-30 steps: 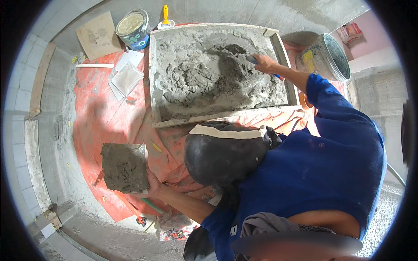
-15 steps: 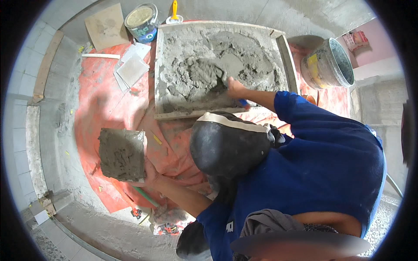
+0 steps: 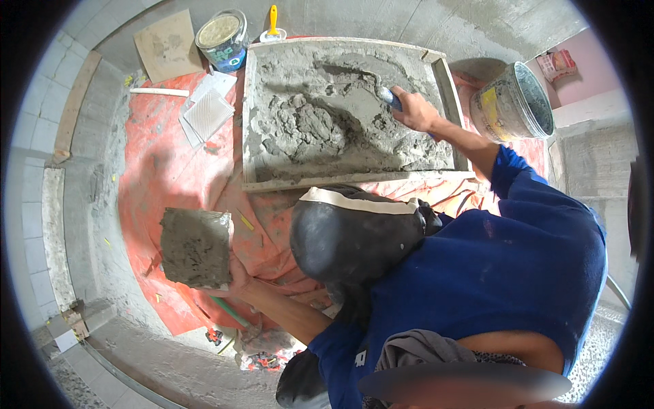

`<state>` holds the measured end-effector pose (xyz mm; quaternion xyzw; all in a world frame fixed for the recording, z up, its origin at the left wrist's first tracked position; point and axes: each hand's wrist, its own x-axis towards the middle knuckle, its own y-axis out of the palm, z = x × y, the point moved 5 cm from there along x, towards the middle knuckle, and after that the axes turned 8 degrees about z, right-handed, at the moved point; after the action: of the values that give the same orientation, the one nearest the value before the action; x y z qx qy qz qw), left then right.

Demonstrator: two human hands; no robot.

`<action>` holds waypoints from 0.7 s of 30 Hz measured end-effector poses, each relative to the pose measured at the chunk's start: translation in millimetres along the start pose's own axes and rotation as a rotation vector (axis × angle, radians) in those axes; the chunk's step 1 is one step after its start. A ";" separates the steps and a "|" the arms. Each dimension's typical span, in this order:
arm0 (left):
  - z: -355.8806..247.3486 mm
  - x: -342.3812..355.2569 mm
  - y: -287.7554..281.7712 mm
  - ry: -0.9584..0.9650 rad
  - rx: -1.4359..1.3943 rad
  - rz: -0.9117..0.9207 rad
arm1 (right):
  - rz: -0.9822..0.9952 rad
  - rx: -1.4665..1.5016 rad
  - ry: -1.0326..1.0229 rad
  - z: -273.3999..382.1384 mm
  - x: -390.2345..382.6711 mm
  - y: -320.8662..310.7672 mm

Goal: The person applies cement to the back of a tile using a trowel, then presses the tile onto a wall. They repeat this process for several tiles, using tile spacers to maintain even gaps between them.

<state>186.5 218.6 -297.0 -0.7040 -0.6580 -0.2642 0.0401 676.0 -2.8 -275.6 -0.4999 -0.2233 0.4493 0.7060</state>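
Observation:
My right hand (image 3: pixel 417 112) is wrapped round the blue-grey handle of a trowel (image 3: pixel 390 97), over the right part of a wooden mixing tray (image 3: pixel 340 178). The trowel's blade end is down in the wet grey mortar (image 3: pixel 306 126) and hardly shows. Lower left, my left hand (image 3: pixel 238 278) grips the right edge of a square tile (image 3: pixel 196 249). Grey mortar coats the tile's upturned face, and a pale rim shows at its right edge. My left fingers are mostly hidden beneath it.
Red plastic sheeting (image 3: pixel 157 150) covers the floor. Left of the tray lie thin tiles (image 3: pixel 208 112). Beyond are a lidded bucket (image 3: pixel 222 41), a yellow-handled brush (image 3: pixel 273 24) and a leaning board (image 3: pixel 170 46). A large bucket (image 3: pixel 501 102) stands right. My bent knee (image 3: pixel 340 232) is between my arms.
My right hand has moved right with the trowel, across the mortar. A scooped hollow now shows where it was. My left hand and the tile stay nearly in place.

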 end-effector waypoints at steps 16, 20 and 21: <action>46.8 -22.2 -4.0 0.313 0.356 -0.199 | 0.376 1.026 0.033 88.1 3.8 42.1; 66.2 -13.0 9.2 -0.241 -0.542 -0.091 | 0.152 0.785 -0.629 175.8 35.7 46.7; 69.5 -14.3 24.0 -0.375 -0.787 -0.036 | 0.156 0.747 -0.715 194.2 46.2 52.8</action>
<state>231.6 230.6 -355.7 -0.6899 -0.5153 -0.3631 -0.3559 528.8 140.0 -251.9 -0.0447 -0.2370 0.6921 0.6804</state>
